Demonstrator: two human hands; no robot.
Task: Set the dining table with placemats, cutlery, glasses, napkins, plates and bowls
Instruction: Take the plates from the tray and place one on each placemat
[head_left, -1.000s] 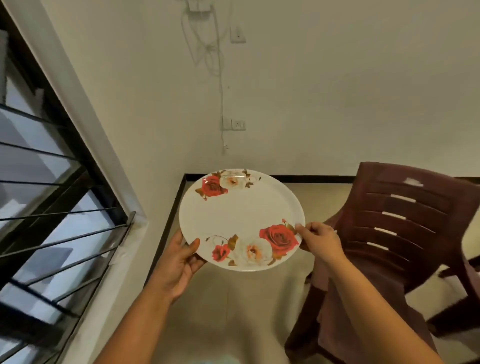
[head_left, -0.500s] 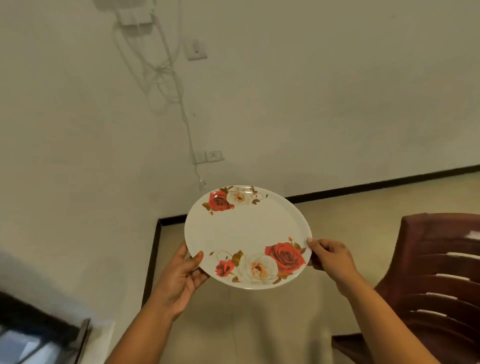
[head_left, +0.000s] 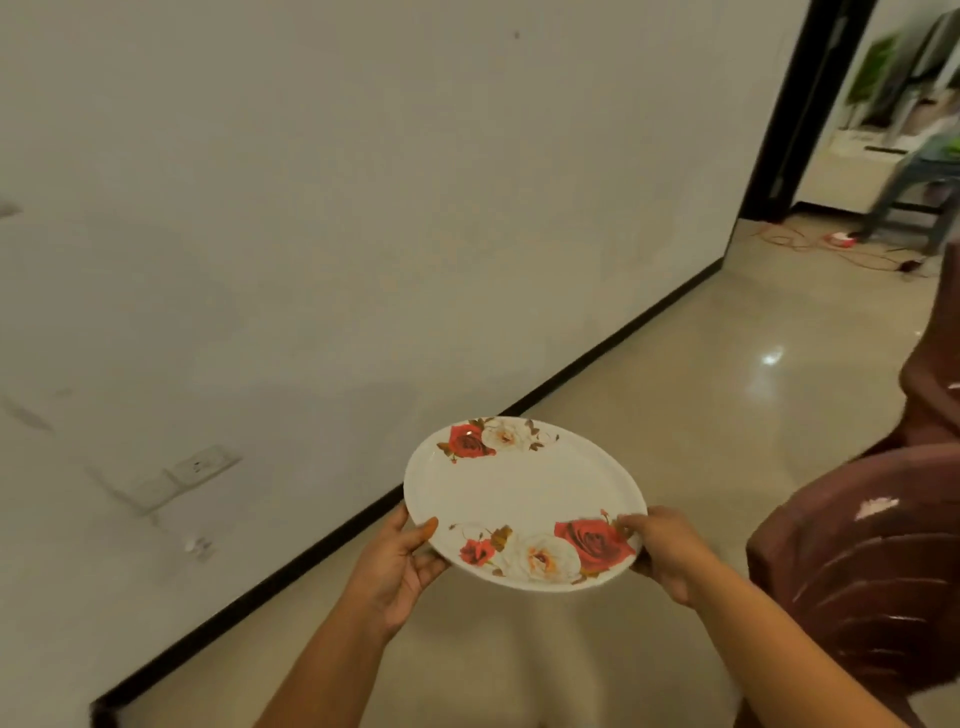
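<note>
Here, the plate (head_left: 524, 499) is carried in the air between both hands, face up and tilted slightly, above the tiled floor (head_left: 701, 415) and near the white wall (head_left: 363, 208). The left hand (head_left: 397, 566) grips the near-left rim: thumb on the upper face, fingers curled beneath. The right hand (head_left: 662, 553) pinches the near-right rim beside the large red rose print, thumb on top, fingers under the plate. Rose prints mark the far-left and near edges of the plate. A maroon plastic chair (head_left: 857, 571) stands just beside the right forearm. A wall socket (head_left: 200, 465) sits low on the wall, well to the left of the plate.
</note>
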